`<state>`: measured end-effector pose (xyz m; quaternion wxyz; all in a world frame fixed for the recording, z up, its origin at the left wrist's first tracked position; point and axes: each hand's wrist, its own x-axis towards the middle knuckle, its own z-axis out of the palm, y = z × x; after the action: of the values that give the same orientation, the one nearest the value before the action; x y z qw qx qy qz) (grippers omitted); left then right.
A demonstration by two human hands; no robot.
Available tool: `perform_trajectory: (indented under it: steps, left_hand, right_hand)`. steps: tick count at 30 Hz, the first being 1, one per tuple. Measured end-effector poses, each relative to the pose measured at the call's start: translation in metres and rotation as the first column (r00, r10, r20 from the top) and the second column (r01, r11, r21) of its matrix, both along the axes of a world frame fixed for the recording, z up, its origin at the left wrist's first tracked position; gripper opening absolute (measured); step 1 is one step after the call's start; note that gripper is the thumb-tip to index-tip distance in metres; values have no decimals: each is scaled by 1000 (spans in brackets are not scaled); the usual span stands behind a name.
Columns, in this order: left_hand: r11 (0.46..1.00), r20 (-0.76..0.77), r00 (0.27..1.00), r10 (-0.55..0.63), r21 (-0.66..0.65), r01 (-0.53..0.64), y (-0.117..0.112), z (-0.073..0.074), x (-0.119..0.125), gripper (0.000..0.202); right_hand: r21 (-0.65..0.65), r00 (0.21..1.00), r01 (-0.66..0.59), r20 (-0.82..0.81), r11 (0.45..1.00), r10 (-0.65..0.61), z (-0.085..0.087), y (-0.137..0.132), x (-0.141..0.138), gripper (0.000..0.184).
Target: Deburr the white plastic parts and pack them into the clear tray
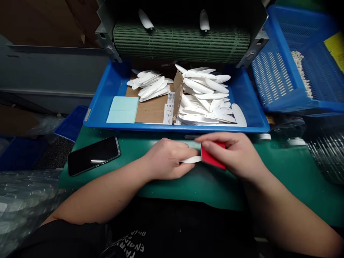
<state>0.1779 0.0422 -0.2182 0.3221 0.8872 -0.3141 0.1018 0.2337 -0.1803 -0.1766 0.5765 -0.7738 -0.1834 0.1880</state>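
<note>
My left hand [172,159] is closed around a slim white plastic piece [191,159], whose end sticks out between thumb and fingers just over the green table. A flat red block or pad [213,156] is gripped in my right hand [233,152], its edge touching the white piece's tip. The red thing is slightly blurred, and its exact kind is unclear. Behind my hands stands a blue tray [177,128]. Similar long white pieces lie in it, a small pile [153,84] at left and a larger pile [206,96] at right of a cardboard divider [177,95].
A green mesh conveyor [182,41] carrying two white pieces ends above the tray. On the green table [161,188] lies a black phone [94,156] at left. A blue basket [282,79] stands at right, clear plastic bottles [291,130] below it. Pale-blue paper [123,109] lies in the tray.
</note>
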Motion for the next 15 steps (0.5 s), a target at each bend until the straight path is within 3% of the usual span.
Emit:
perform_trajectory:
  steps: [2,3,5,7,9,11,13,15]
  left_hand:
    - [999,51,998,45,19,-46,-1,-2,-1,16]
    - [998,69,996,61,25,-63,-1,-2,-2,19]
    - [994,87,992,86,63,-92,-1,-3,-3,24]
    - [981,64,991,121,148,-129,0,-2,-2,24]
    - [967,17,987,157,202,-157,2,0,-2,24]
    - [961,-20,985,171,225,-162,2,1,-2,27]
    - [959,-21,986,166,235,-156,2,2,-3,29]
    - [952,-12,986,166,263,-157,1,2,-4,27]
  right_hand:
    - [-78,966,197,184,977,-180,-1,-2,3,15]
    - [-53,962,229,165,972,-218,0,-3,3,15]
    - [-4,999,47,10,999,-47,1,-4,4,18]
    - [-68,993,-118,2,991,118,1,-5,5,21]
    - [-189,983,21,185,982,14,-1,-5,6,22]
    - [-145,953,155,282,977,-109,-3,-5,7,21]
    - [-71,984,-22,176,997,34,-3,-5,7,22]
    - [-101,978,-147,135,984,160,-3,-5,7,20]
